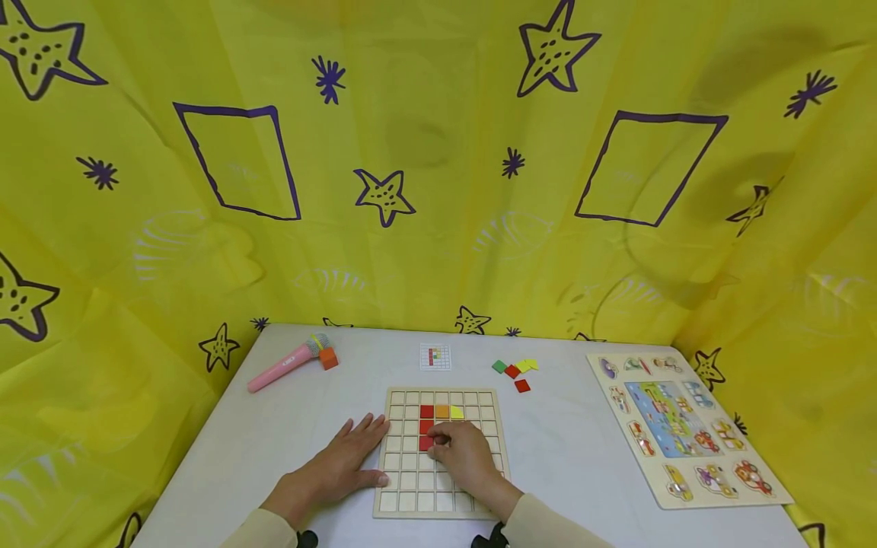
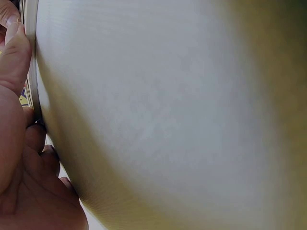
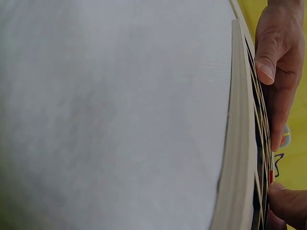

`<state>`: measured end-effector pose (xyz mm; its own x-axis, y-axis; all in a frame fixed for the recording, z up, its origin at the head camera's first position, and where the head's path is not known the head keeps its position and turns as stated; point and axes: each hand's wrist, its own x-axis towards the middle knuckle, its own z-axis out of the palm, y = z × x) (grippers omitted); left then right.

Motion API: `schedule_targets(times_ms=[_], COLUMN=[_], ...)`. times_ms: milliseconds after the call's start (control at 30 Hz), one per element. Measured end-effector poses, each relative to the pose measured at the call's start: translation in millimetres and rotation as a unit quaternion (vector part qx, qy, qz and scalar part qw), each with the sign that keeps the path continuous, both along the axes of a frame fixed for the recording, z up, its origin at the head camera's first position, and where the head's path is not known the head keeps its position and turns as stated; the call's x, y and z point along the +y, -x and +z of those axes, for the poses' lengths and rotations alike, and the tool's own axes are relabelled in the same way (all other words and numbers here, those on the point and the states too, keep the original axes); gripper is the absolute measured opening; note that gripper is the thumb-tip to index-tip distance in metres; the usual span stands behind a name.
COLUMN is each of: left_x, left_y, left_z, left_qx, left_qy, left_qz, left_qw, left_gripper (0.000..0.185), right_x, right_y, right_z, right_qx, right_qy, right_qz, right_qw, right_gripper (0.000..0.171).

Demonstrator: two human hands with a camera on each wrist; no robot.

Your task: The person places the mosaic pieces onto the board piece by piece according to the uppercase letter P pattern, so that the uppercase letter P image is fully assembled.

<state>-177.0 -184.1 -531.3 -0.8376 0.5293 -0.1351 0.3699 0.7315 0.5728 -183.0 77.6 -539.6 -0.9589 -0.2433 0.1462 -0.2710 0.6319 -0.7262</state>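
A wooden grid board [image 1: 411, 487] lies at the table's near middle. In its upper rows sit two red tiles [image 1: 426, 419], an orange tile [image 1: 441, 412] and a yellow tile [image 1: 457, 412]. My right hand [image 1: 441, 443] rests on the board, its curled fingers pinching a third red tile [image 1: 424, 444] in the cell below the other two. In the right wrist view that tile shows as a thin red sliver [image 3: 271, 176] between finger and thumb. My left hand [image 1: 363, 450] lies flat on the table with straight fingers against the board's left edge [image 2: 31, 57].
Loose green, red and yellow tiles [image 1: 515, 370] lie behind the board, beside a small pattern card [image 1: 435, 356]. A pink toy microphone [image 1: 284, 365] and orange cube [image 1: 329, 358] sit far left. A picture peg puzzle [image 1: 685, 426] lies right. Yellow cloth surrounds the table.
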Motion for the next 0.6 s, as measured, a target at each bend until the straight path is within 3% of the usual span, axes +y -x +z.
schedule_targets(times_ms=[600], left_x=[-0.5], left_y=[0.6], left_z=[-1.0], left_qx=[-0.003], left_qy=[-0.004], left_qz=[0.000], left_qw=[1.0000], left_gripper=[0.097], right_x=[2.4], right_y=[2.4], right_z=[-1.7], right_qx=[-0.039], right_qy=[0.054], right_qz=[-0.009], right_qw=[0.998], right_gripper=[0.022])
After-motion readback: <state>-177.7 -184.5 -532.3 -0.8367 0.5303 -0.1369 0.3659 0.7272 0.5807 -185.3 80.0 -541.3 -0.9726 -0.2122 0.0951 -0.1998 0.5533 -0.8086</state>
